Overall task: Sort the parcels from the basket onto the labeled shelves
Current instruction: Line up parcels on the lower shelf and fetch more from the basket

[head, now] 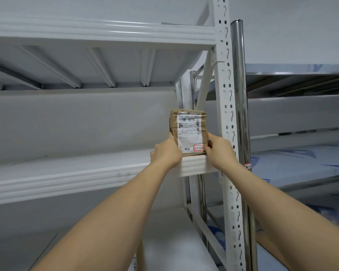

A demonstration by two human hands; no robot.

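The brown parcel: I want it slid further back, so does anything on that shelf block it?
Nothing visible does. The brown parcel stands upright at the front edge of the white shelf, held between the left hand and right hand.

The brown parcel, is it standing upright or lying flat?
Upright: the brown parcel stands on end at the shelf edge, label facing out.

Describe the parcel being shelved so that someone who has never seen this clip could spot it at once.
Find the white perforated upright where the white rack meets the steel one. Just left of it, at the right end of the white shelf, a brown paper parcel stands upright at the front edge, the left hand and right hand gripping its lower sides. It is the only parcel there, with a white shipping label and a red-bordered handwritten sticker.
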